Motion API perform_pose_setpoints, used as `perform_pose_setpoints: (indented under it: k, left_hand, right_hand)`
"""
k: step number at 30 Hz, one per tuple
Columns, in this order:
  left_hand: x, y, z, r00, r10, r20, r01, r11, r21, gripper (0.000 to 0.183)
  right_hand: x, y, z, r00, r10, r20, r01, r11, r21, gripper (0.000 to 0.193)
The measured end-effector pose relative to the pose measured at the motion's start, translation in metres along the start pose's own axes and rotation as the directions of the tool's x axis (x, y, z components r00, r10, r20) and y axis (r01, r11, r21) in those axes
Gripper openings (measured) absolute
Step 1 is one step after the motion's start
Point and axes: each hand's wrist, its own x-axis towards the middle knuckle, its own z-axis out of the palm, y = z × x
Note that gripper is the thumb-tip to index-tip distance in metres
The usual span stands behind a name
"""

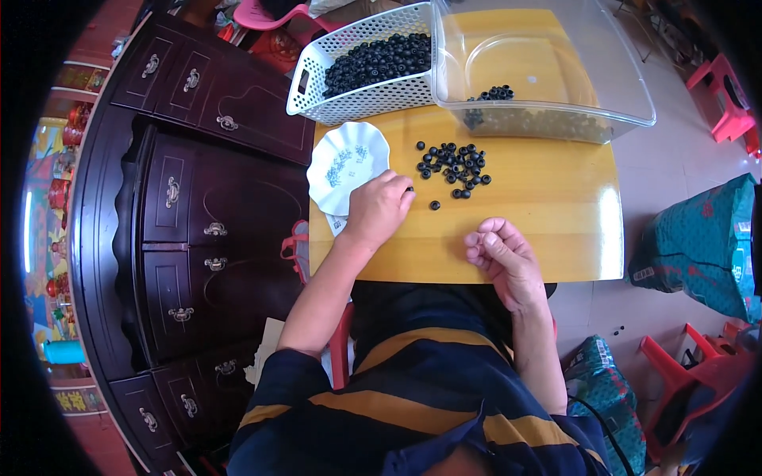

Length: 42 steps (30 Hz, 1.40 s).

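Observation:
My left hand point(379, 208) is closed in a pinch at the right edge of the white wavy-rimmed plate point(324, 184). Between its fingertips shows a small dark round piece, which looks like one of the loose black round pieces with a centre hole point(454, 163) spread on the yellow table point(556, 214). On the plate lie many tiny greyish pieces, too small to name. Near the table's front edge my right hand point(508, 262) is held palm up, its thumb pressed to its curled fingers. What those fingertips hold, if anything, cannot be made out.
A white perforated basket point(397, 91) full of black round pieces stands at the back left. Beside it a large clear plastic bin point(548, 119) holds a few more. Dark wooden drawers point(218, 198) border the left; teal bags point(698, 246) and red stools point(726, 103) stand right.

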Motion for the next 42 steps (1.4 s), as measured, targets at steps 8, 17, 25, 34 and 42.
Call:
perform_pose_setpoints:
  k: [8, 17, 25, 34, 42]
  left_hand:
    - [-0.020, 0.036, -0.014, 0.999, -0.004, -0.046, -0.012, 0.944, -0.329, 0.013]
    - [-0.032, 0.091, -0.019, 0.987, 0.104, -0.121, -0.151, 0.854, -0.499, 0.022]
    - [-0.034, 0.075, -0.040, 0.999, 0.044, 0.023, -0.021, 0.789, -0.614, 0.030]
    - [-0.033, -0.079, -0.040, 0.981, -0.168, -0.101, 0.167, 0.986, -0.020, 0.023]
    - [-0.024, -0.093, -0.033, 0.986, -0.164, -0.013, 0.164, 0.985, 0.055, 0.012]
  right_hand:
    - [0.002, 0.005, 0.001, 1.000, -0.013, 0.016, 0.013, 0.999, -0.034, 0.015]
    - [0.000, 0.012, 0.005, 0.999, -0.035, -0.012, 0.032, 0.975, -0.221, 0.019]
    - [-0.001, 0.008, 0.006, 0.995, -0.088, -0.050, 0.075, 0.975, -0.210, 0.011]
    - [-0.001, 0.002, 0.009, 0.984, -0.146, -0.104, 0.128, 0.979, -0.161, 0.015]
    - [-0.001, 0.004, 0.008, 0.982, -0.157, -0.102, 0.132, 0.968, -0.213, 0.021]
